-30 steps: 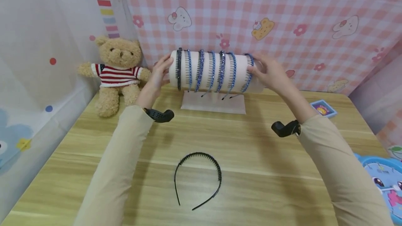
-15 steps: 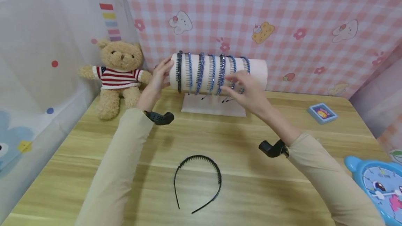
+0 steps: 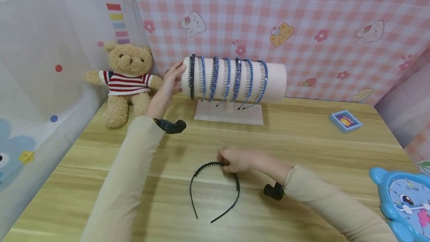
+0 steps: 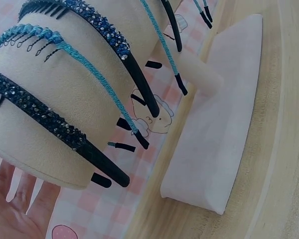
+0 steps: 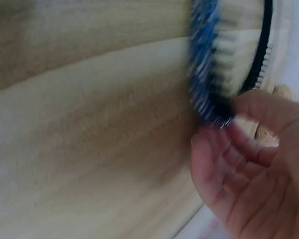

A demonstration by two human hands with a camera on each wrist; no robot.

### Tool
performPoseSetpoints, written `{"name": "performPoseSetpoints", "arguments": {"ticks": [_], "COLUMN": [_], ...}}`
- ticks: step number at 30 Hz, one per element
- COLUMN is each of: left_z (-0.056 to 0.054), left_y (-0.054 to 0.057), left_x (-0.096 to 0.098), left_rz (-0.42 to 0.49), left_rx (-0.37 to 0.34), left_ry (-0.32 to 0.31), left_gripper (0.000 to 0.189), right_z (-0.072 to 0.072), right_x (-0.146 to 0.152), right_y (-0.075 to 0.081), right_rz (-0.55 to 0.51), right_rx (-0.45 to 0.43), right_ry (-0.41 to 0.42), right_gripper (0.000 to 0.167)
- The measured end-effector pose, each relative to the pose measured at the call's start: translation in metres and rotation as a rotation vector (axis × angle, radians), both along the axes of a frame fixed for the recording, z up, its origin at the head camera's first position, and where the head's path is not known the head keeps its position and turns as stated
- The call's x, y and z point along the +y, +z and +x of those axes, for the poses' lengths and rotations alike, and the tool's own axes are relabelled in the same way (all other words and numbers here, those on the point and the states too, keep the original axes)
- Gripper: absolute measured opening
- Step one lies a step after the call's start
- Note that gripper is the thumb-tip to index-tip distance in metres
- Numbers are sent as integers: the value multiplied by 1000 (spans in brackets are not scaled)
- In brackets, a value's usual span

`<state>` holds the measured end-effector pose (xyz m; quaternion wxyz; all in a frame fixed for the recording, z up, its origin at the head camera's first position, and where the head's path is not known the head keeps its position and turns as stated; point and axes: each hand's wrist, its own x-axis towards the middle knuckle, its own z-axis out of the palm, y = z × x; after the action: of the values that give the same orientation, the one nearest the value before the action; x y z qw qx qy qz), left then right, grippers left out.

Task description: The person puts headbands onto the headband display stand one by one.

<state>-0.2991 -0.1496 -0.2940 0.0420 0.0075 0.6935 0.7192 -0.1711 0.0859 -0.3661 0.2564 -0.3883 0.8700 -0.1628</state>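
Observation:
My right hand (image 3: pixel 236 160) pinches a dark toothed headband (image 3: pixel 238 189) at its arch, over the front of the table. In the right wrist view, thumb and fingers close on the blue glittering band (image 5: pixel 203 64), which is blurred. At the back stands a pale padded roll (image 3: pixel 277 81) on a flat base (image 3: pixel 231 113), with several black and blue headbands (image 3: pixel 237 77) fitted around it side by side. My left hand (image 3: pixel 170 79) rests against the roll's left end. The left wrist view shows its fingers (image 4: pixel 25 191) extended, beside the glittery black headband (image 4: pixel 45 117).
A teddy bear (image 3: pixel 129 62) in a striped shirt sits left of the roll. Toward the right are a small blue framed box (image 3: pixel 345 121) and, near the front, a blue animal-shaped clock (image 3: pixel 386 193). A pink checked cloth (image 3: pixel 319 14) hangs behind the wooden table (image 3: pixel 302 137).
My right hand has left the roll's right end, come down toward the front and taken hold of the loose headband, which has shifted slightly. My left hand has stayed at the roll.

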Motion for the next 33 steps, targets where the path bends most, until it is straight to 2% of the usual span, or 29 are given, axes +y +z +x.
{"name": "performPoseSetpoints", "arguments": {"ticks": [2, 4, 8, 14, 20, 26, 29, 33], "left_z": [0, 1, 2, 1, 0, 0, 0, 1], "left_y": [1, 2, 2, 2, 2, 2, 2, 1], "left_x": [0, 0, 1, 0, 0, 0, 1, 0], "left_rz": [5, -3, 3, 4, 15, 5, 8, 5], "left_rx": [2, 7, 10, 18, 17, 18, 15, 13], "left_ry": [2, 0, -1, -2, -3, -1, -2, -9], "left_gripper": [53, 54, 53, 53, 53, 53, 53, 53], "right_z": [-3, -8, -21, -44, -55, -59, -60, -62], "right_x": [6, 17, 55, 128, 177, 191, 188, 180], "right_y": [2, 7, 18, 47, 76, 86, 89, 96], "right_rz": [-8, -24, -50, -148, -228, -316, -404, -533], "right_rx": [-8, -44, -114, -178, -164, -136, -126, -57], "right_ry": [-8, -30, -144, -354, -622, -829, -928, -1011], "right_gripper": [20, 21, 22, 23, 42, 56, 58, 62]}}
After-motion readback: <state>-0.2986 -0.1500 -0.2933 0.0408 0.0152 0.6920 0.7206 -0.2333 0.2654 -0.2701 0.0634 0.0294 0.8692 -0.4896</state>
